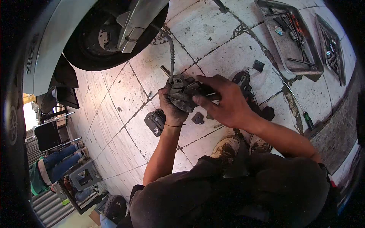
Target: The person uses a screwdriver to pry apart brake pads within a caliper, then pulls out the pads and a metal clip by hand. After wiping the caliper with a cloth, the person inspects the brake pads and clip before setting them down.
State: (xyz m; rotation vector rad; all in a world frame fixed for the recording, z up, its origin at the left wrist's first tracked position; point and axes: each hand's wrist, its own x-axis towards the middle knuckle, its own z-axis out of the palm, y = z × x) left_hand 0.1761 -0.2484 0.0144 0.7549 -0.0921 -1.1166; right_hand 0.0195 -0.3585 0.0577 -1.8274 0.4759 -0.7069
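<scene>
A dirty brake caliper (181,91) is held up in front of me, with a ribbed hose (172,53) running from it towards the wheel. My left hand (171,108) is wrapped round its lower left side. From the right, my right hand (224,100) closes thumb and forefinger on the caliper's right side; its other fingers are in shadow and partly hidden. A metal pin (165,70) sticks out at the caliper's upper left. On the floor behind my left wrist lies a dark rounded part (155,122), and a small dark piece (198,118) lies between my forearms.
A scooter wheel (114,45) stands at upper left. Two metal trays, a wide tray (283,62) and a narrow tray (330,49), hold tools at right. A green-handled screwdriver (308,121) and a small black box (258,65) lie nearby. Another person (61,163) is at far left.
</scene>
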